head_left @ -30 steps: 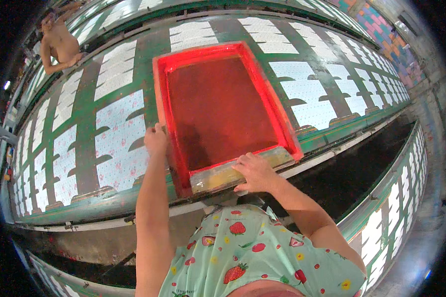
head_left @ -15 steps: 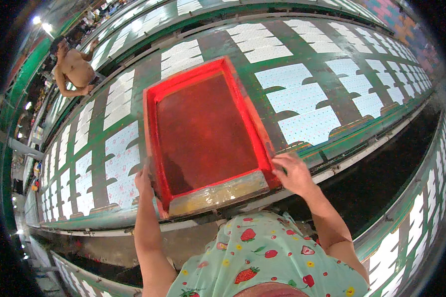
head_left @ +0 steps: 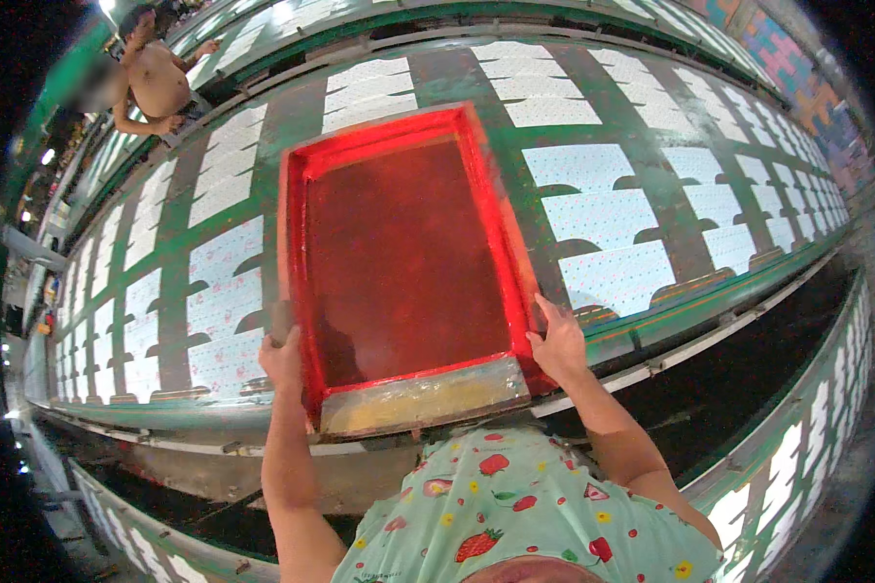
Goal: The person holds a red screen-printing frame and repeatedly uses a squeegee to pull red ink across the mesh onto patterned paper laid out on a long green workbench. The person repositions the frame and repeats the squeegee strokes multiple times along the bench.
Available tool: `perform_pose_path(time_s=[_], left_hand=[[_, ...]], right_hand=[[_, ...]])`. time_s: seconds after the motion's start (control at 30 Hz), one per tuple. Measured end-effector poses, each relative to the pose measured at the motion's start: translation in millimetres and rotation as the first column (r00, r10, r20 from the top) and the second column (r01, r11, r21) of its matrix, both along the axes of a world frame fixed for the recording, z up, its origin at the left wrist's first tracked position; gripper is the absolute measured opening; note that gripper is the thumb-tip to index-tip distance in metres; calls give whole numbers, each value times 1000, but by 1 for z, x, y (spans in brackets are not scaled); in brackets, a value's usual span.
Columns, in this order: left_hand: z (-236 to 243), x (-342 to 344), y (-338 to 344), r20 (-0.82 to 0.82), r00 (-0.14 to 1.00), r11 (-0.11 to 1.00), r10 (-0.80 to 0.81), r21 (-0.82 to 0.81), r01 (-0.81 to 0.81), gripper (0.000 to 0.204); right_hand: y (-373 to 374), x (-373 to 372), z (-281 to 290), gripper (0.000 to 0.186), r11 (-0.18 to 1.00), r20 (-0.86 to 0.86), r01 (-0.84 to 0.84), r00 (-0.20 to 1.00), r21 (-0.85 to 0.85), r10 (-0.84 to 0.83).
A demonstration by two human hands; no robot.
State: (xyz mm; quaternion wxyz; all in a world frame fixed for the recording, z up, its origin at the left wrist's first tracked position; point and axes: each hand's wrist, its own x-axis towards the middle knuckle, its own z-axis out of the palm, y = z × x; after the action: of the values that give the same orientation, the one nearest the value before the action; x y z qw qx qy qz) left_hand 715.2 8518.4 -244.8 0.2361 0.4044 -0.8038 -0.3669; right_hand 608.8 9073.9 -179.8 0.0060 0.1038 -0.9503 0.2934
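Note:
A large red printing screen frame lies on the long green table, over one of the white dotted fabric panels. Its mesh is dark red and a yellowish strip runs along the near edge. My left hand grips the frame's left side near the front corner. My right hand holds the frame's right side near the other front corner. Both forearms come up from the bottom, on either side of my strawberry-patterned shirt.
White dotted fabric panels lie in rows along the table on both sides of the frame. A metal rail edges the table's near side. A shirtless person leans on the far side at upper left. Another table with panels runs behind me.
My right hand has shifted from the frame's near edge to its right side. The frame now sits further left along the table relative to the panels.

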Motion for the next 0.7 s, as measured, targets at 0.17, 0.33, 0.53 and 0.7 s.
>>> perform_pose_path(time_s=[0.17,0.33,0.53,0.7], left_hand=[[3,2,3,-23,1000,1000,-16,17,17,52],[19,3,6,-38,997,991,-73,113,77,43],[43,-7,13,-117,993,936,-24,346,63,38],[57,-30,62,-209,977,922,33,383,51,32]], right_hand=[[-9,-8,-1,73,999,-38,18,999,42,-17],[-16,-9,19,61,996,-83,50,995,-70,-56],[-4,-18,60,58,991,-156,4,987,-131,-25],[39,-48,62,59,991,-170,41,984,-130,-62]])
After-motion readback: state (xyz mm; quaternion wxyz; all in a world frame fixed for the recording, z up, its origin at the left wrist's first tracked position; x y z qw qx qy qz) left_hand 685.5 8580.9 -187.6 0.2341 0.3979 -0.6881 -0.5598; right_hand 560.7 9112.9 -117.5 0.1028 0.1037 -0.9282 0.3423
